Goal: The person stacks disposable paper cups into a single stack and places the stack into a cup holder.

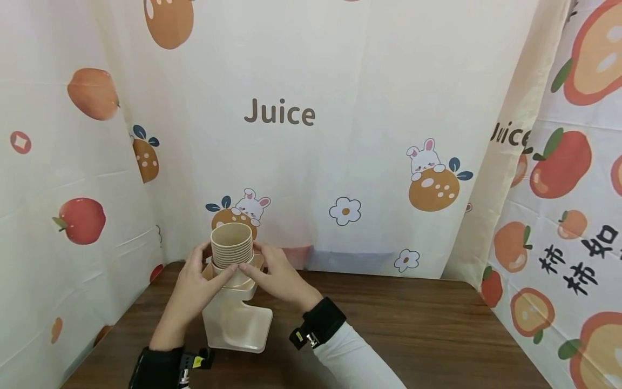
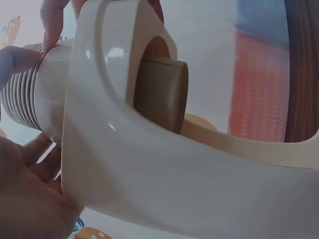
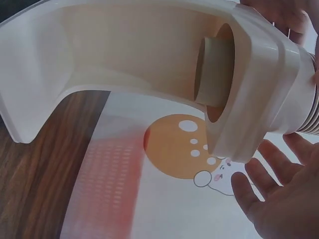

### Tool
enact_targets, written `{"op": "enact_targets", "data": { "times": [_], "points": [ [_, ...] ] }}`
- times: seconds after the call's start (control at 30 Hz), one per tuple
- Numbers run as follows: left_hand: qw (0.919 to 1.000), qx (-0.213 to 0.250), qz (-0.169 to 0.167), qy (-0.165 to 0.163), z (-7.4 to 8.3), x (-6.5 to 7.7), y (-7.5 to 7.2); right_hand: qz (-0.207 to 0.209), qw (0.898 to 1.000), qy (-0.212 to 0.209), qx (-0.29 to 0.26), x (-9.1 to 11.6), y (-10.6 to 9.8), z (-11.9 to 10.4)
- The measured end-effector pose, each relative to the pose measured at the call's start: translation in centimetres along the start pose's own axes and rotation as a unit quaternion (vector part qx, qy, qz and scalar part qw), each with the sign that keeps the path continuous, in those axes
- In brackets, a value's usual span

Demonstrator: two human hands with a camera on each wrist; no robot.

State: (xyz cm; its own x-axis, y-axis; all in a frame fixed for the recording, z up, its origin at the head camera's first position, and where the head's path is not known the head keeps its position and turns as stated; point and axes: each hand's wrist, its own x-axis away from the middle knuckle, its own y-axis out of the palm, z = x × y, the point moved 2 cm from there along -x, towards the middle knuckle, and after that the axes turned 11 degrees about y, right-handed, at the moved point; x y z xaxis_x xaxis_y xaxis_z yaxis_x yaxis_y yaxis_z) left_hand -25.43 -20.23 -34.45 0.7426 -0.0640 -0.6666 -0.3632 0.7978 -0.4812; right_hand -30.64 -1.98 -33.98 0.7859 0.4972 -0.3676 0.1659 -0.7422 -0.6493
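Note:
A stack of beige cups [image 1: 231, 244] stands upright in the round opening of a cream plastic stand [image 1: 243, 327]. Both hands hold the stack low down, just above the stand's top, with the thumbs meeting at the front. My left hand [image 1: 191, 289] grips its left side, and my right hand [image 1: 282, 274] grips the right. From below, the bottom cup [image 2: 162, 94] pokes through the stand's hole in the left wrist view. The right wrist view shows the same cup end [image 3: 215, 72], with the right fingers [image 3: 271, 167] spread beside the stand's head.
The stand rests on a dark brown wooden table [image 1: 389, 324], toward its left side. Behind it hangs a white cloth [image 1: 340, 162] printed with fruit, rabbits and flowers. More printed cloth [image 1: 549, 216] encloses the right side. Black straps with cameras [image 1: 325, 319] circle the wrists.

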Motion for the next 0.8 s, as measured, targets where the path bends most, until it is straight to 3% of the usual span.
{"op": "enact_targets", "data": {
  "times": [0.33, 0.8],
  "points": [
    [0.9983, 0.044, -0.012, -0.037, 0.3, -1.0, -0.7, -0.025, 0.994, -0.005, -0.107, -1.5, -0.5, -0.6],
    [0.9969, 0.052, -0.039, -0.043, 0.0, -0.8, -0.5, -0.038, 0.995, 0.014, -0.087, -1.0, -1.4, -1.9]
  ]
}}
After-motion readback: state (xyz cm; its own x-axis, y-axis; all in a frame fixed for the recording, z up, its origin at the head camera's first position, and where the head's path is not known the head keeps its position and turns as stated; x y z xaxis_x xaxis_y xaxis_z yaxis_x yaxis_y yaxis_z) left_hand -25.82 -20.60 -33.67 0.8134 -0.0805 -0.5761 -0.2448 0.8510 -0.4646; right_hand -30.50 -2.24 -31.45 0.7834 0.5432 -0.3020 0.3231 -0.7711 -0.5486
